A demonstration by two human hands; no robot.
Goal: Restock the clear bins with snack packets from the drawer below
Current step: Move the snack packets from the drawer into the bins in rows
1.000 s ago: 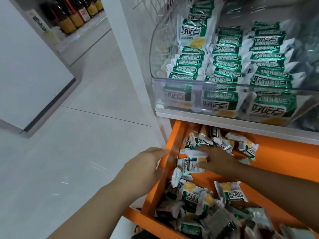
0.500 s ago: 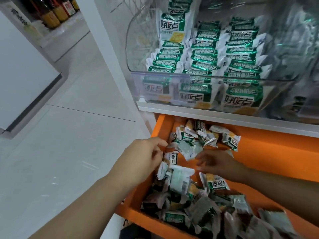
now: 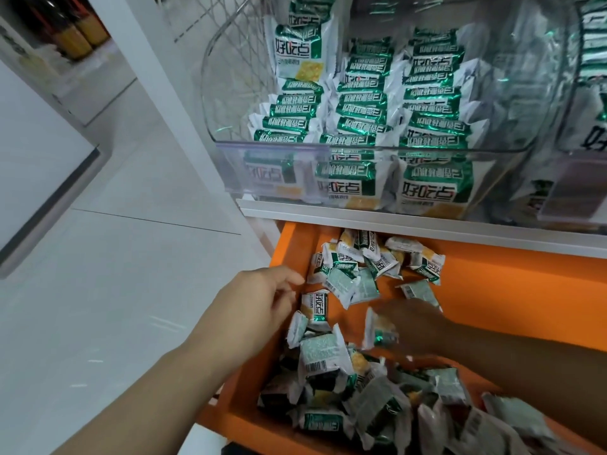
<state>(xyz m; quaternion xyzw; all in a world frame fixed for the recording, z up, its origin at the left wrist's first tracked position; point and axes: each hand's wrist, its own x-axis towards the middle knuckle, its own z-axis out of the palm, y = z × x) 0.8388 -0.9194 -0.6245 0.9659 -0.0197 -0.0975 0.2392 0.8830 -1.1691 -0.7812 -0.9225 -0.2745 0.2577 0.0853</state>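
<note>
1. Clear bin (image 3: pixel 361 152) sits on the white shelf (image 3: pixel 394 221), packed with upright rows of green-and-white packets.
2. Orange drawer (image 3: pixel 509 290) stands open just below it, with loose snack packets (image 3: pixel 348 280) heaped at its back and front.
3. Left hand (image 3: pixel 259 307) is over the drawer's left wall, fingers relaxed, tips just beside one packet (image 3: pixel 315 307).
4. Right hand (image 3: pixel 417 323), blurred, has its fingers curled round an upright packet (image 3: pixel 377 333).

A shop: clear bins (image 3: pixel 230 172) stocked with identical snack packets (image 3: pixel 358 110), bottles (image 3: pixel 78 37) shelved opposite.
</note>
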